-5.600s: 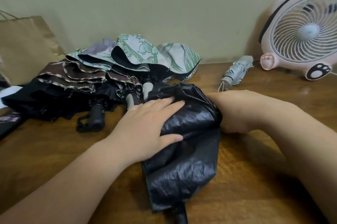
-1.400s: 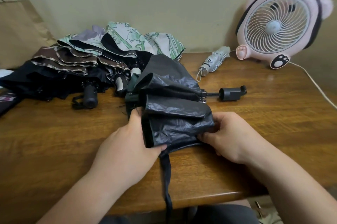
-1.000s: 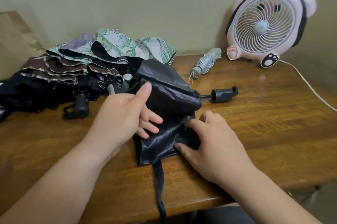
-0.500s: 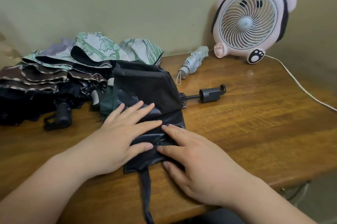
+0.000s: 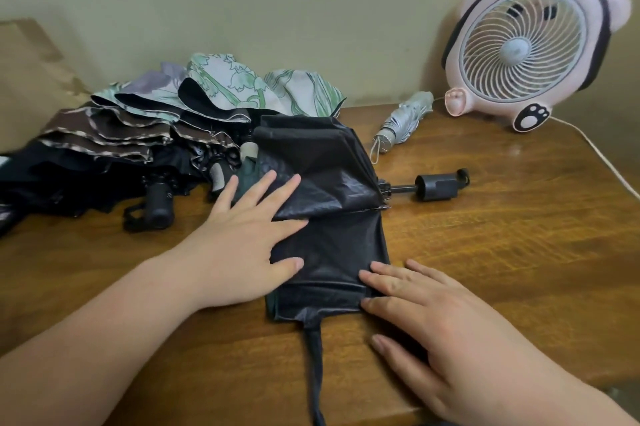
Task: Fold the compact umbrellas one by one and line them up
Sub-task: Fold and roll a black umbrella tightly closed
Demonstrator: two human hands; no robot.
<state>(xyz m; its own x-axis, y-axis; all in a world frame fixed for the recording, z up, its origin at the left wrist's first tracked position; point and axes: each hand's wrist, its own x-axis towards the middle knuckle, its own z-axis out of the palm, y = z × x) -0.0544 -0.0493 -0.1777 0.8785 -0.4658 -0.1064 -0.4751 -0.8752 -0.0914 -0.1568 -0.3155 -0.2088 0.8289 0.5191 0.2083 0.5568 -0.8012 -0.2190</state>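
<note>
A: From the head camera, how far along is it?

B: Early, I'd judge. One silver umbrella (image 5: 405, 122) lies rolled tight just beside the pink fan (image 5: 530, 51), at its left foot. It looks like the only one finished.

A: And the one in hand?

B: The black umbrella (image 5: 325, 217) lies on the wooden table (image 5: 502, 252), in front of the fan and to its left, nearer the person. Its canopy is flattened into panels but not rolled, and its strap (image 5: 315, 373) trails loose over the table edge.

A: Are the hands gripping it?

B: No. The left hand (image 5: 242, 242) and the right hand (image 5: 433, 318) both lie flat with straight fingers, pressing the fabric down.

A: What's left?

B: Rolling and strapping this one. Then there's the heap farther left of the fan, along the wall: a floral umbrella (image 5: 235, 89), a brown umbrella (image 5: 110, 138) and at least one more dark one, all slack.

A: Materials?

B: The black cloth is thin, glossy and creased, and it folds sharply. Its handle (image 5: 438, 187) is a stubby matte cylinder on a slim metal shaft, pointing toward the fan. The silver one is a pleated, shiny cone.
</note>
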